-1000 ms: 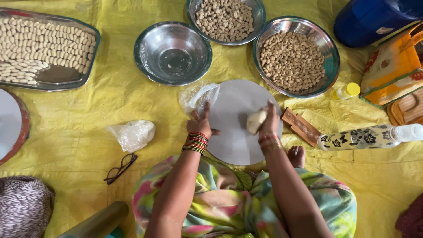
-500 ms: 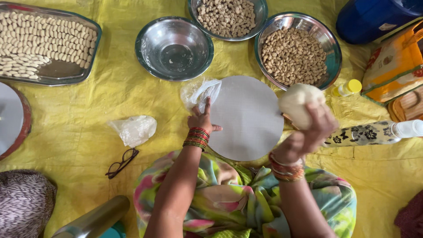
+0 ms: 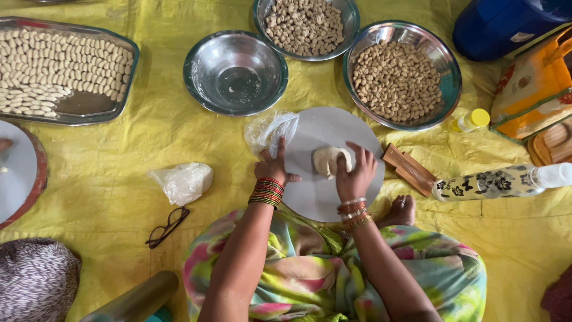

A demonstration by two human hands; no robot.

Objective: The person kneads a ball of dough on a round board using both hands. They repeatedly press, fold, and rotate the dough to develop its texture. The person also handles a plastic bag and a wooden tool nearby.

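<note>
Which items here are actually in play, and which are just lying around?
In play:
- dough lump, under right hand
- round board, left hand steadying its edge

Lying about:
- empty steel bowl
- two bowls of small dough pieces
- tray of shaped pieces
- spectacles
- crumpled plastic bag
- patterned bottle

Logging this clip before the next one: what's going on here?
A person sits on a yellow sheet and works a lump of dough on a round grey board. The right hand presses on the dough; the left hand rests flat on the board's edge. Bowls of small pieces stand beyond.
</note>
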